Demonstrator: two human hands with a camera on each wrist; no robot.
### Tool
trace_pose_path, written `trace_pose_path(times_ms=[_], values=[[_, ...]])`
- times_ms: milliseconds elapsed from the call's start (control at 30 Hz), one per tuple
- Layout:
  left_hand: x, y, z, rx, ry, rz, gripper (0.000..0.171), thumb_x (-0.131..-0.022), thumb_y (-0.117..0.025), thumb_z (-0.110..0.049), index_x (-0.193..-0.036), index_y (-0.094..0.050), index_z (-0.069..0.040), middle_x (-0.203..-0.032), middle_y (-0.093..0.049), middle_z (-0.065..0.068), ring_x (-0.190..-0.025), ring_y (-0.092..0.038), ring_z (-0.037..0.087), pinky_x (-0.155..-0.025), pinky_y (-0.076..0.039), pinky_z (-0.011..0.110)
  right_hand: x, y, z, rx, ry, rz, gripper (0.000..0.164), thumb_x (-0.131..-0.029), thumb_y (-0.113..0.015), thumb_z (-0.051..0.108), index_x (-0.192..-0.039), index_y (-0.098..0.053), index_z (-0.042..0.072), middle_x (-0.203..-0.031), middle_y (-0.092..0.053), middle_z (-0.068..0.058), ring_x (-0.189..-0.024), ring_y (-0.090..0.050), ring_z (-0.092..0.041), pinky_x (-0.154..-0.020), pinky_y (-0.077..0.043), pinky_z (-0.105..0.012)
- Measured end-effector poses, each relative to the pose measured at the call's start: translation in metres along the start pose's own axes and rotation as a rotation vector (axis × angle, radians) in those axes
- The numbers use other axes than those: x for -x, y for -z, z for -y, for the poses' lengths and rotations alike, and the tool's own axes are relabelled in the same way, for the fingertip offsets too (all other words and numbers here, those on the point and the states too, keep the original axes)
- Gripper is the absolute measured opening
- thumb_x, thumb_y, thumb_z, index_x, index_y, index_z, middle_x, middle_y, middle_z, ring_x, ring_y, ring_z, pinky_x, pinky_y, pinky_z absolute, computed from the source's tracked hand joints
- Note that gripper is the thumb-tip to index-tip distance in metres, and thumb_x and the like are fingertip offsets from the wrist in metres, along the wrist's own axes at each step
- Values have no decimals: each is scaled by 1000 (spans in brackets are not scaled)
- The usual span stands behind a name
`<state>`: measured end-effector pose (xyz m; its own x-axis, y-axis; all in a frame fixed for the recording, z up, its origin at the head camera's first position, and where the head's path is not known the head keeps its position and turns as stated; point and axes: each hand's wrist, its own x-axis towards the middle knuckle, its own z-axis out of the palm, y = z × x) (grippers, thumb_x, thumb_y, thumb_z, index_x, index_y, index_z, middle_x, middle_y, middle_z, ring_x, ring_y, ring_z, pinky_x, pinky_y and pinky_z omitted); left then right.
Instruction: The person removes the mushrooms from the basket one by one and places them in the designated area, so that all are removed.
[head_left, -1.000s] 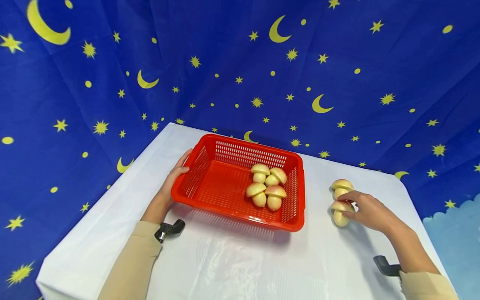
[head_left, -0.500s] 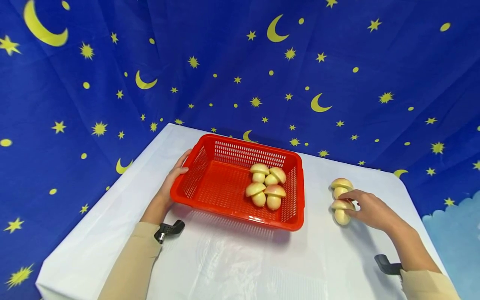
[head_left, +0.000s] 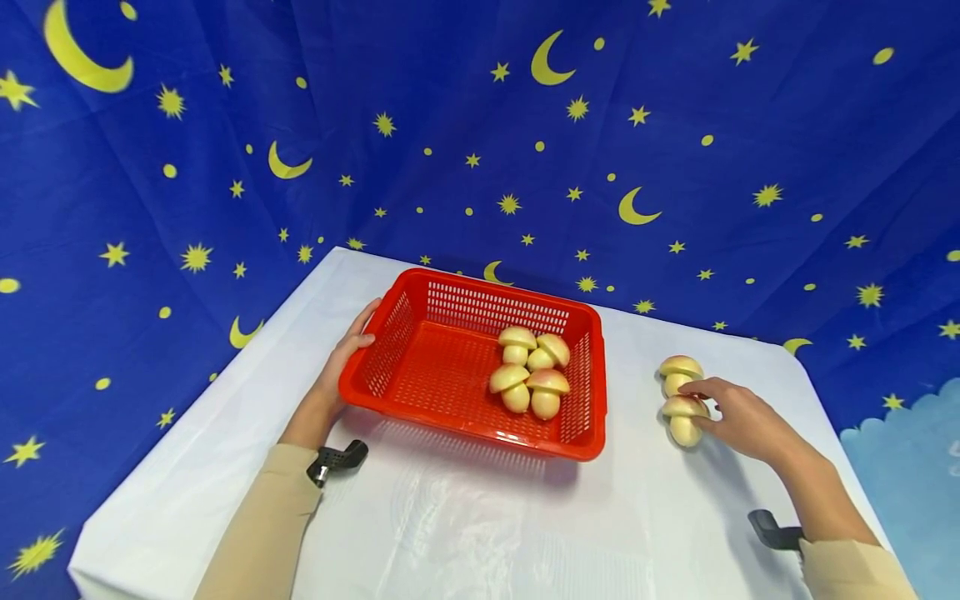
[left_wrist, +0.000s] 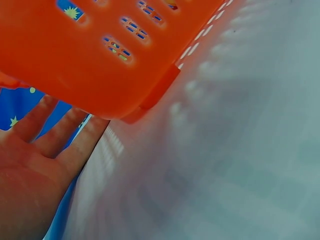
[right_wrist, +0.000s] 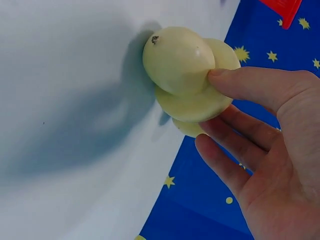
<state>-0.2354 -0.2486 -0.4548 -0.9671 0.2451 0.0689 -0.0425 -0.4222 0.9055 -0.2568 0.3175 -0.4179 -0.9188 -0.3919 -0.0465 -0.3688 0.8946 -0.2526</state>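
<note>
A red plastic basket (head_left: 465,433) stands on the white table, with several toy mushrooms (head_left: 546,393) grouped at its right end. My left hand (head_left: 337,367) holds the basket's left rim, thumb at the edge and fingers along the outer wall. In the left wrist view its fingers (left_wrist: 67,132) reach up beside the basket wall. Right of the basket, my right hand (head_left: 750,421) pinches a cream mushroom (head_left: 685,421) between thumb and fingers. A second loose mushroom (head_left: 681,368) lies just behind it, close to its cap. In the right wrist view the pinched mushroom's rounded stem end (right_wrist: 177,57) faces the camera.
The white tablecloth (head_left: 480,533) covers the table. Behind and to the left hangs a blue cloth (head_left: 420,100) with yellow moons and stars. A black wrist device (head_left: 337,460) is on the left wrist, another black device (head_left: 774,531) on the right.
The near mushroom has shifted slightly away from me and to the right in my right hand's fingers. The left hand and basket look unchanged; the view drifts slightly.
</note>
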Motion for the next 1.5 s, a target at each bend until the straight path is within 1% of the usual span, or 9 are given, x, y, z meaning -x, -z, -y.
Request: trace_pose_path(times_ms=[200, 467, 567, 633, 800, 933, 1167, 1300, 1500], values=[[0, 4, 2, -5, -10, -1, 55, -94, -24, -11, -140, -20, -41, -147, -14, 4, -124, -23, 40, -92, -37, 47, -2, -2, -2, -29, -1, -1, 43, -74, -70, 11, -115, -57, 5, -104, -58, -13, -96, -53, -31, -76, -46, -47], [3, -4, -4, 33, 5, -3, 56, -93, -27, -10, -141, -17, -37, -147, -12, 7, -123, -25, 37, -93, -36, 46, 0, -1, -3, -38, -6, -1, 45, -75, -71, 15, -116, -56, 7, -106, -58, -13, -98, -52, -32, -76, -46, -46], [1, -1, -2, 23, -4, 3, 56, -93, -26, -10, -141, -18, -38, -147, -13, 7, -125, -22, 39, -92, -38, 45, 1, 1, -3, -37, -6, -9, 45, -74, -71, 16, -116, -56, 7, -108, -57, -15, -99, -51, -33, -76, -46, -46], [0, 1, -1, 20, -14, 9, 56, -93, -24, -10, -141, -18, -38, -147, -13, 8, -123, -23, 38, -90, -40, 44, 1, 1, -3, -35, -12, -5, 46, -74, -71, 17, -116, -56, 8, -110, -56, -16, -98, -51, -34, -75, -46, -47], [-2, 3, 0, 17, -26, 17, 56, -94, -21, -8, -142, -16, -35, -146, -13, 10, -121, -27, 37, -88, -41, 42, 1, 0, -2, -46, -32, 12, 52, -73, -72, 22, -119, -54, 7, -115, -52, -19, -97, -51, -37, -74, -45, -48], [-2, 3, 0, 4, -17, 4, 56, -93, -22, -8, -142, -15, -35, -146, -14, 7, -122, -25, 38, -90, -40, 44, 0, 1, -1, -46, -50, 20, 58, -72, -73, 28, -122, -51, 8, -118, -50, -19, -99, -51, -37, -75, -44, -50], [-2, 1, 1, -2, -19, -2, 57, -93, -23, -8, -143, -14, -33, -146, -16, 6, -125, -20, 41, -92, -37, 46, 0, 10, 8, -57, -61, 34, 66, -71, -72, 37, -127, -49, 9, -124, -46, -19, -100, -49, -39, -75, -45, -50], [-1, 2, 2, 5, -17, 0, 56, -93, -23, -8, -141, -17, -36, -147, -15, 6, -125, -21, 40, -93, -37, 46, -2, 14, 14, -72, -46, 18, 65, -73, -71, 37, -127, -48, 9, -125, -47, -17, -101, -49, -38, -76, -45, -50], [-1, 2, 1, 8, -9, 3, 56, -93, -24, -9, -140, -20, -39, -147, -14, 6, -124, -23, 39, -94, -35, 48, -8, 18, 19, -80, 3, -18, 63, -74, -67, 44, -124, -50, 10, -119, -53, -13, -104, -49, -33, -80, -44, -49]])
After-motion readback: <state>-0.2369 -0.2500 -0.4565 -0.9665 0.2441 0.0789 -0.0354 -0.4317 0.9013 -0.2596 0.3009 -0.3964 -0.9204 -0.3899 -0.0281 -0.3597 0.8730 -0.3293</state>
